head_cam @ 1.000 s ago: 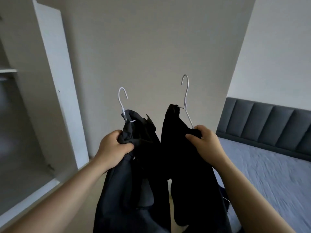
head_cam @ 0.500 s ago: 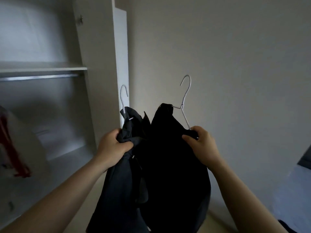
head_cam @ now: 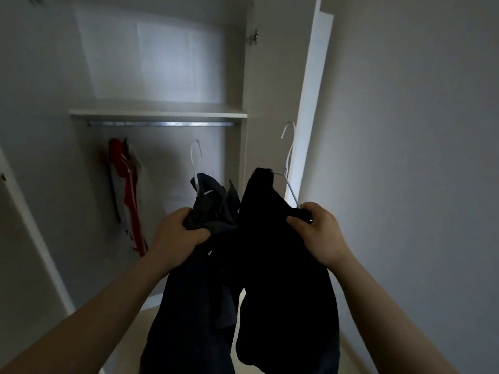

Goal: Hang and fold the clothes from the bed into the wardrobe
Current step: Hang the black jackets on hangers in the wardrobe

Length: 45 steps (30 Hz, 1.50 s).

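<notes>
Since a second ago the bed has left the view, and the open wardrobe (head_cam: 270, 76) now fills it. Left grip (head_cam: 178, 233) is clenched round a dark grey garment (head_cam: 213, 201) on a white hanger (head_cam: 195, 157). Right grip (head_cam: 321, 233) pinches a black garment (head_cam: 270, 238) on a second hanger (head_cam: 289, 147). Both are held lower than the rail (head_cam: 162, 123) under the shelf (head_cam: 156, 113), to the right of a hanging red and white garment (head_cam: 127, 190).

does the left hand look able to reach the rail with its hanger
Probably yes: the left hand holds its hanger, hook up, below the rail; nothing lies between, and the red garment hangs further left.
</notes>
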Motion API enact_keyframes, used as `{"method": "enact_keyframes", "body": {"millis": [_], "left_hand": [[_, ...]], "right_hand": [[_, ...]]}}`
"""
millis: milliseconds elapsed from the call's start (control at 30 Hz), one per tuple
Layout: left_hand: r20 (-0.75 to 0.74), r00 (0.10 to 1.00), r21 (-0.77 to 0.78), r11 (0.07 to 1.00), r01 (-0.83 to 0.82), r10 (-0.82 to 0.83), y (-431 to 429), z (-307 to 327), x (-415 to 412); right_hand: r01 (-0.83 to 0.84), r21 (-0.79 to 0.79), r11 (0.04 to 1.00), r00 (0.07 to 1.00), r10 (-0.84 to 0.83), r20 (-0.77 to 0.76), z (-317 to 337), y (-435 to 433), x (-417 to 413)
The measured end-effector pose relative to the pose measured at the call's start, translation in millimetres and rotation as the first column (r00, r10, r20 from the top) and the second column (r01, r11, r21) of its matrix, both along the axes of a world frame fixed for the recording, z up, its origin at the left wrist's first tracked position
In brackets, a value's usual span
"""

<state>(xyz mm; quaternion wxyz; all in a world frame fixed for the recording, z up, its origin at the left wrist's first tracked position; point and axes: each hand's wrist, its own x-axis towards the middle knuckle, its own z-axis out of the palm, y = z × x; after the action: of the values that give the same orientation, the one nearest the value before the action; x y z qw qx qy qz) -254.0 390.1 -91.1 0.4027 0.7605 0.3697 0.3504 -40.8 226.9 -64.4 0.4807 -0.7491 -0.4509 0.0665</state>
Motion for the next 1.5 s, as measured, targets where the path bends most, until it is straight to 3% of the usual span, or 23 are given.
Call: {"method": "enact_keyframes", "body": {"millis": [300,567,1133,1500], "left_hand": [[0.011,0.994,-0.048,0.993,-0.110,0.111,134,-16,-4],[-0.002,0.990,-0.123,0.982,-0.143,0.144,232,-23,8],[-0.138,0.943,-0.064,0.947,-0.315,0.304,433,-47,78],[-0.198,0.947,-0.080,0.959,-0.272,0.253,544,-62,95]], "right_hand": [[-0.095,-0.079,0.992,0.992,0.101,0.072,-16,163,19],[-0.156,-0.119,0.981,0.987,0.161,0.030,-25,271,38],[-0.280,-0.175,0.944,0.956,0.292,0.042,-53,524,124],[-0.260,-0.239,0.935,0.957,0.283,0.065,-75,627,135]]}}
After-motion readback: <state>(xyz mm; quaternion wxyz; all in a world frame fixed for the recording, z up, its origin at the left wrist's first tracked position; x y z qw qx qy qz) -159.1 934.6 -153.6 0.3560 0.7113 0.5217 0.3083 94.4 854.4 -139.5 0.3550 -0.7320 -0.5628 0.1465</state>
